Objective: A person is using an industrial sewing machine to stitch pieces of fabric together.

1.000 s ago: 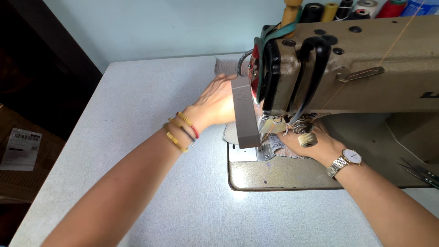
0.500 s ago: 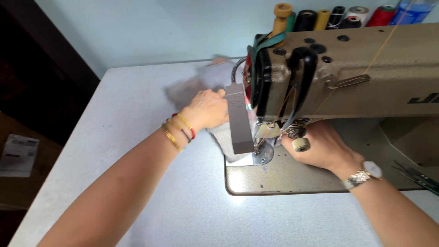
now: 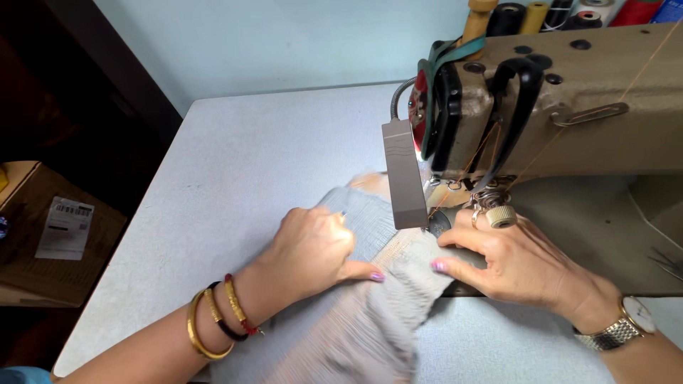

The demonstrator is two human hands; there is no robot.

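A piece of grey crinkled fabric [image 3: 370, 320] lies on the table in front of a beige industrial sewing machine [image 3: 583, 107]. My left hand [image 3: 313, 249], with bangles at the wrist, presses on the fabric's left side, fingers curled and thumb stretched right. My right hand [image 3: 519, 263], with a ring and a wristwatch, rests on the fabric's right edge just below the needle area [image 3: 437, 217]. A grey lamp bar [image 3: 404, 178] hangs in front of the needle and hides part of it.
The pale grey table [image 3: 249, 163] stretches left and back to a light blue wall. Thread spools [image 3: 526, 14] stand behind the machine. A cardboard box [image 3: 50, 235] with a white label sits on the floor at the left.
Both hands have come toward me and the fabric has been drawn out from behind the machine to the near side. The view has tilted lower and closer.
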